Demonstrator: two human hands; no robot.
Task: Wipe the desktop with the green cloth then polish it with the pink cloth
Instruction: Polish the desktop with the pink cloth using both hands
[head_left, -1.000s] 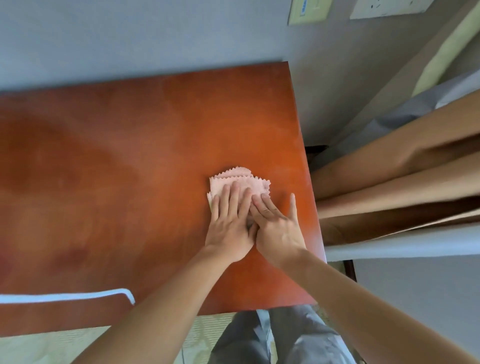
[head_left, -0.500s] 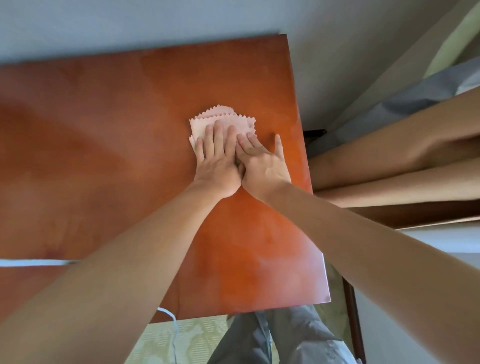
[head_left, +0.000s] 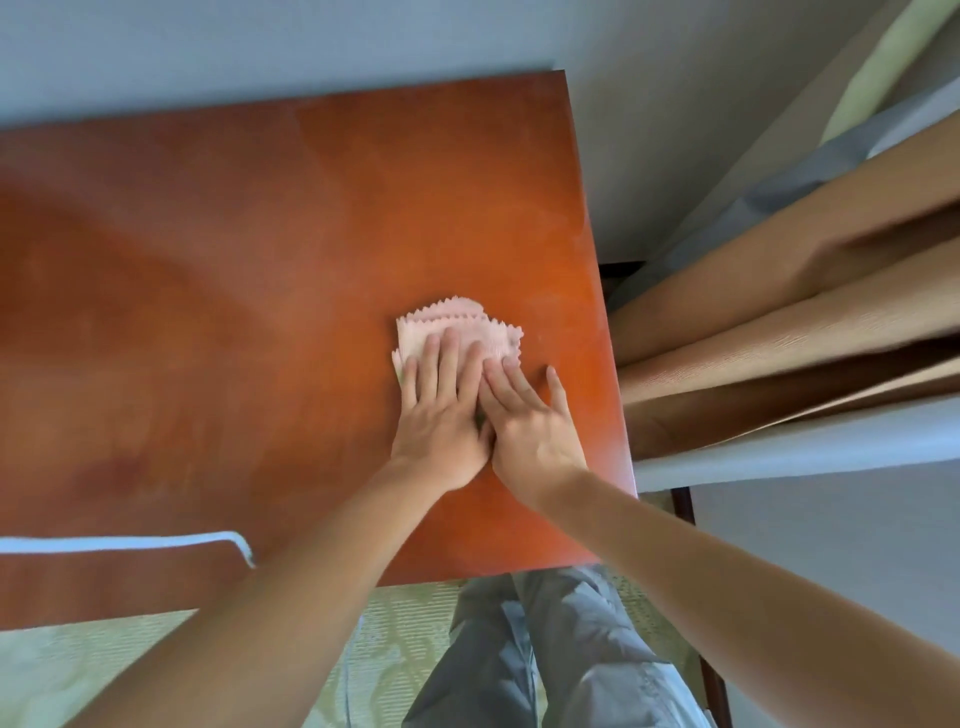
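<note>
A: We see the pink cloth (head_left: 460, 332) right of center on the counter (head_left: 260, 286).

B: Both hands, left hand (head_left: 441, 415), right hand (head_left: 530, 426), fingers flat, pressing, gripping nothing. We judge it soft, light; press its middle.

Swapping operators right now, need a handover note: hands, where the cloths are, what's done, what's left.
Left hand: flat, fingers straight, pressing on the pink cloth.
Right hand: flat beside it, fingers on the cloth's near right part, thumb on the desktop.
Pink cloth: folded, on the right half of the desktop, near the right edge.
Green cloth: only a thin green sliver shows under the pink cloth's left edge; I cannot tell more.
Done: apparently the green wipe, since polishing is under way.
Left: polish the remaining desktop; covered area cannot be told.
</note>
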